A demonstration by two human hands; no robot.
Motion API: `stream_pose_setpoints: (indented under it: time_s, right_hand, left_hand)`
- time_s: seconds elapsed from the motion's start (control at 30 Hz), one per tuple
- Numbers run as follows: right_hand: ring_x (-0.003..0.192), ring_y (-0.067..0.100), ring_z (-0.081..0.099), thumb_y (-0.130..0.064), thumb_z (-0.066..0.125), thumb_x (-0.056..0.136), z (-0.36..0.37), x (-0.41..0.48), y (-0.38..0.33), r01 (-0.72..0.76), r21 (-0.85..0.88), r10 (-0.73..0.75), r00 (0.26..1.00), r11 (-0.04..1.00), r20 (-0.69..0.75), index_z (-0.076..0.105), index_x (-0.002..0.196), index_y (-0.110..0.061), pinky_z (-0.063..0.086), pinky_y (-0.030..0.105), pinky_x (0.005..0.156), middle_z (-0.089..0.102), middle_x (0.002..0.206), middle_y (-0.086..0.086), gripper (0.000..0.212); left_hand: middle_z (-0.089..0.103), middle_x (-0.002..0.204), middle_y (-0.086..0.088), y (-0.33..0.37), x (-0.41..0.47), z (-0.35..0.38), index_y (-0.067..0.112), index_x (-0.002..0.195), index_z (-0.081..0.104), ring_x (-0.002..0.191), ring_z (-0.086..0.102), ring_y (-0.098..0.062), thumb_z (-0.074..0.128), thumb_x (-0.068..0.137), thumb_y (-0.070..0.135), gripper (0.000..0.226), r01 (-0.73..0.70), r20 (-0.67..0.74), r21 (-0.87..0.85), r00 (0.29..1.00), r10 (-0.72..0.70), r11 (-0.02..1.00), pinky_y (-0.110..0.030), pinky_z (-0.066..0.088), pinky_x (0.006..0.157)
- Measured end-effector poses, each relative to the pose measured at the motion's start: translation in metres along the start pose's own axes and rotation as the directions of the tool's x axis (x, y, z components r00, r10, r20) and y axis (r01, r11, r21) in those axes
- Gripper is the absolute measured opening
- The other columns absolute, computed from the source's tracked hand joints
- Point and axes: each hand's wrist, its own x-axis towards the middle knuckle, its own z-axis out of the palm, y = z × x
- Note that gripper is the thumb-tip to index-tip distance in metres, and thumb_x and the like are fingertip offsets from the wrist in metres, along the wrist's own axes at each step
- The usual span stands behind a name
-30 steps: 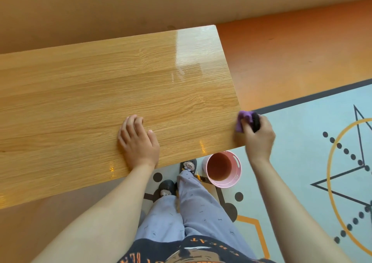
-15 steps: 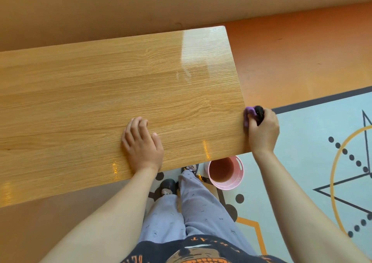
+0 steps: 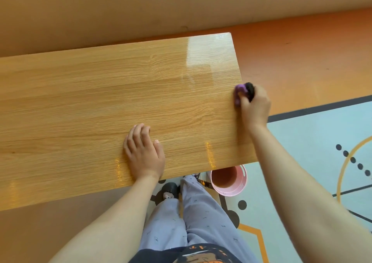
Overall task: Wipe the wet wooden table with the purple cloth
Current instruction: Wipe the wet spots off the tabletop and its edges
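Purple cloth (image 3: pixel 239 91): bunched small in my right grip (image 3: pixel 254 106), pressed against the right edge of the desk (image 3: pixel 100 106), toward the far corner.
Right grip: fingers curled round the cloth and clamped on it. A dark patch (image 3: pixel 250 88) shows beside the purple, and I cannot tell whether it belongs to the cloth.
Left grip (image 3: pixel 144 154): flat on the desk by the near edge, fingers straight, holding nothing, bracing me.
Handling: soft, light and limp, I judge. It is likely damp, so it should drag a little on the glossy top rather than slide. Best held as a wad under the fingers, palm bearing down, loose corners tucked in.
Desk surface: wood grain with a bright sheen at the far right corner and streaks along the near edge. Wet or merely shiny, I cannot tell.
Step in hand: wiping the right edge, by my reckoning.
Below: pink bucket (image 3: pixel 231 193) on the floor mat (image 3: pixel 302 152), just under the near right corner.
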Motion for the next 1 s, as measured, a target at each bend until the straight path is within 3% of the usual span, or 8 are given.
stream_pose_setpoints:
  time_s: [0.2, 0.33, 0.47, 0.57, 0.7, 0.77, 0.87, 1.0]
  right_hand:
    - [0.095, 0.029, 0.056, -0.03, 0.055, 0.093, 0.006, 0.005, 0.001, -0.147, -0.021, 0.143, 0.981, 0.989, -0.133, 0.059, 0.101, -0.004, 0.03, 0.021, 0.071, 0.062, 0.1, 0.012, 0.027]
    - [0.091, 0.027, 0.056, -0.027, 0.059, 0.091, 0.036, -0.017, -0.036, 0.079, 0.008, -0.079, 0.996, 0.997, 0.045, 0.063, 0.102, -0.006, 0.033, 0.022, 0.073, 0.063, 0.096, 0.011, 0.024]
    - [0.086, 0.018, 0.051, -0.026, 0.062, 0.089, 0.063, -0.021, -0.075, 0.275, 0.076, -0.285, 0.924, 0.958, 0.254, 0.061, 0.097, -0.006, 0.03, 0.019, 0.071, 0.062, 0.094, 0.007, 0.021]
    - [0.086, 0.017, 0.048, -0.024, 0.062, 0.089, 0.055, -0.004, -0.071, 0.33, 0.104, -0.346, 0.895, 0.938, 0.283, 0.062, 0.096, -0.004, 0.03, 0.019, 0.071, 0.06, 0.093, 0.009, 0.021]
    - [0.093, 0.029, 0.055, -0.025, 0.057, 0.09, 0.025, 0.038, -0.025, 0.159, 0.018, -0.159, 0.984, 0.987, 0.077, 0.062, 0.101, -0.005, 0.033, 0.022, 0.076, 0.062, 0.098, 0.014, 0.023]
    - [0.095, 0.03, 0.056, -0.03, 0.055, 0.091, 0.018, 0.051, -0.014, 0.066, -0.017, -0.065, 0.998, 0.998, 0.024, 0.062, 0.101, -0.008, 0.04, 0.03, 0.08, 0.062, 0.099, 0.013, 0.025]
    - [0.094, 0.028, 0.057, -0.03, 0.056, 0.091, 0.028, 0.052, -0.022, -0.024, 0.002, 0.024, 0.999, 1.0, -0.027, 0.06, 0.1, -0.007, 0.039, 0.029, 0.079, 0.062, 0.1, 0.011, 0.025]
    - [0.092, 0.027, 0.056, -0.027, 0.058, 0.091, 0.061, 0.034, -0.059, 0.039, 0.044, -0.04, 0.998, 0.998, 0.038, 0.061, 0.099, -0.006, 0.036, 0.026, 0.076, 0.062, 0.097, 0.01, 0.023]
  left_hand:
    - [0.043, 0.139, -0.01, 0.001, -0.001, -0.003, 0.008, 0.125, 0.047, 0.134, 0.032, -0.029, 0.044, 0.086, 0.025, 0.042, 0.015, 0.023, 0.006, 1.0, -0.016, 1.0, -0.048, 0.021, 0.112]
    - [0.043, 0.14, -0.009, 0.001, 0.0, -0.004, 0.009, 0.125, 0.047, 0.134, 0.032, -0.029, 0.043, 0.086, 0.026, 0.043, 0.022, 0.037, 0.015, 0.999, -0.023, 1.0, -0.048, 0.022, 0.112]
    - [0.044, 0.14, -0.01, 0.003, 0.001, -0.004, 0.008, 0.125, 0.047, 0.134, 0.034, -0.03, 0.039, 0.086, 0.027, 0.044, 0.028, 0.035, 0.023, 0.999, -0.029, 0.999, -0.049, 0.023, 0.112]
    - [0.045, 0.139, -0.01, 0.002, 0.001, -0.004, 0.008, 0.125, 0.048, 0.134, 0.034, -0.03, 0.039, 0.086, 0.028, 0.045, 0.028, 0.035, 0.021, 0.999, -0.028, 0.999, -0.048, 0.023, 0.112]
    - [0.045, 0.14, -0.01, 0.003, 0.0, -0.005, 0.01, 0.125, 0.047, 0.134, 0.034, -0.029, 0.039, 0.085, 0.028, 0.045, 0.035, 0.046, 0.019, 0.998, -0.035, 0.999, -0.048, 0.024, 0.111]
    - [0.045, 0.139, -0.009, 0.004, 0.001, -0.005, 0.01, 0.125, 0.047, 0.134, 0.035, -0.029, 0.04, 0.085, 0.028, 0.044, 0.033, 0.047, 0.018, 0.998, -0.034, 0.999, -0.048, 0.025, 0.111]
    - [0.046, 0.139, -0.01, 0.004, 0.002, -0.006, 0.01, 0.125, 0.047, 0.134, 0.035, -0.03, 0.04, 0.085, 0.028, 0.044, 0.038, 0.048, 0.016, 0.998, -0.039, 0.999, -0.048, 0.024, 0.111]
    - [0.047, 0.138, -0.01, 0.003, 0.002, -0.006, 0.009, 0.125, 0.048, 0.134, 0.036, -0.03, 0.04, 0.085, 0.027, 0.044, 0.038, 0.047, 0.02, 0.998, -0.039, 0.999, -0.047, 0.023, 0.113]
